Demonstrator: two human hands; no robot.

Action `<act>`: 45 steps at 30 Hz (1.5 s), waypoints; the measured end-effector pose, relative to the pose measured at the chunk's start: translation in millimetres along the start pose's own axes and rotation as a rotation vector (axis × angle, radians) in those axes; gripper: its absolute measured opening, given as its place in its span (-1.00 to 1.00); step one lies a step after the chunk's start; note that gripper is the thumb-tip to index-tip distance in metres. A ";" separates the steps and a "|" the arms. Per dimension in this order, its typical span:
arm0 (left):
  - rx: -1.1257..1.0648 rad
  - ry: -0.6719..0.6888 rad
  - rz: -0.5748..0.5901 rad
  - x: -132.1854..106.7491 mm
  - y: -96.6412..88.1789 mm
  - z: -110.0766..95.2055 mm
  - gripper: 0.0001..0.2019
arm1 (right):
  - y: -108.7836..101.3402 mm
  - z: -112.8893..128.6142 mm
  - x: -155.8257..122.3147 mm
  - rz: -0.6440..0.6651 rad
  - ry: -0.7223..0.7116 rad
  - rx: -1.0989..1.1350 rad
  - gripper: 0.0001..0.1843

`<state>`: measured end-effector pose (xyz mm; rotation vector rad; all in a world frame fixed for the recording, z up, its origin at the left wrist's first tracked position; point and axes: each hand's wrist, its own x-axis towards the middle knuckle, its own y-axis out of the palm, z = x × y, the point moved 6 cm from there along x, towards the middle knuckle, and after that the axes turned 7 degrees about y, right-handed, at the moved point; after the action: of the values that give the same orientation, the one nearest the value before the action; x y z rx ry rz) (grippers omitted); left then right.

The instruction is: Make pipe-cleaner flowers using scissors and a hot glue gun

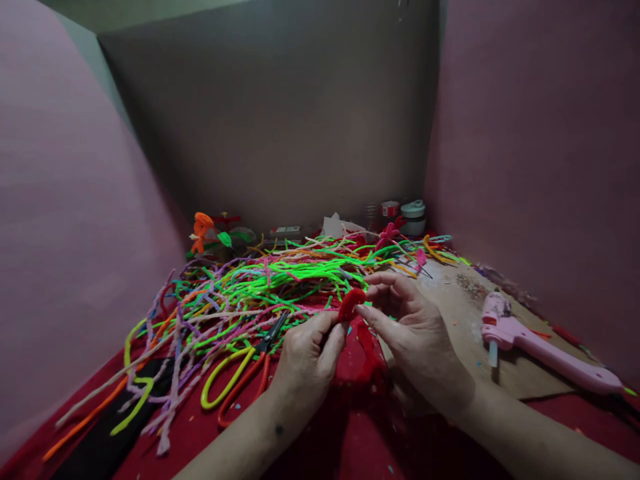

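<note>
A fuzzy red pipe-cleaner piece, bent into a small curved shape, is held up at the middle of the table. My left hand pinches its lower left end between thumb and finger. From the other side, my right hand has its thumb tip on the right edge, with curled fingers close behind. Beneath them lies more red fuzzy material, dim against the red cloth. Scissors with one yellow and one orange-red handle lie just left of my left hand.
A tangled heap of coloured pipe cleaners spreads behind my hands and leftward. At right, a pink glue gun rests on a brown board. Along the back stand an orange pipe-cleaner flower and a lidded jar. Pink walls flank both sides.
</note>
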<state>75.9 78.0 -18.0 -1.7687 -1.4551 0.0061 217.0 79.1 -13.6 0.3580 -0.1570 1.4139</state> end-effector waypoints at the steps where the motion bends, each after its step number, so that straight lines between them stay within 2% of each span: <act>1: 0.009 0.002 0.002 0.0 0.0 -0.6 -0.79 | -0.5 6.2 -1.1 0.001 -0.110 -0.088 -0.75; 3: 0.026 0.010 0.008 0.0 0.1 -1.8 -0.80 | 0.5 14.5 -4.1 0.019 -0.300 -0.224 -0.75; 6: 0.038 0.017 0.028 -0.4 1.3 -2.5 -0.81 | 2.4 17.2 -5.2 0.057 -0.423 -0.281 -0.76; 11: -0.030 -0.036 0.059 -0.8 4.0 0.0 -0.81 | 1.0 20.2 -2.0 0.036 -0.438 -0.318 -0.85; 15: -0.183 -0.183 0.068 1.8 4.5 2.2 -0.82 | -0.5 18.2 1.4 0.039 -0.371 -0.378 -0.87; 19: -0.293 -0.272 0.112 3.8 7.1 1.7 -0.82 | -1.5 17.4 1.9 0.035 -0.381 -0.434 -0.87; 23: -0.219 -0.168 0.125 2.3 9.0 4.8 -0.80 | -2.4 17.2 1.7 0.022 -0.383 -0.477 -0.87; 27: 0.037 -0.044 0.049 -1.9 5.6 9.5 -0.72 | -2.9 15.8 1.9 0.018 -0.361 -0.477 -0.87; 30: 0.165 0.027 0.051 -2.9 5.7 5.2 -0.80 | -2.7 15.1 1.6 0.015 -0.360 -0.479 -0.87; 33: 0.191 0.071 0.051 -1.4 5.5 -0.7 -0.84 | -2.2 15.3 0.8 0.021 -0.363 -0.483 -0.86; 37: 0.170 0.077 0.057 0.5 5.8 -1.5 -0.82 | -1.7 18.3 -0.8 0.020 -0.388 -0.488 -0.86; 45: 0.154 -0.010 0.103 0.8 8.1 4.6 -0.75 | 0.9 21.6 -1.9 0.019 -0.439 -0.511 -0.86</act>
<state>80.5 81.4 -25.4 -1.7172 -1.3323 0.1761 218.0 70.1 6.2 0.2345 -0.8641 1.2437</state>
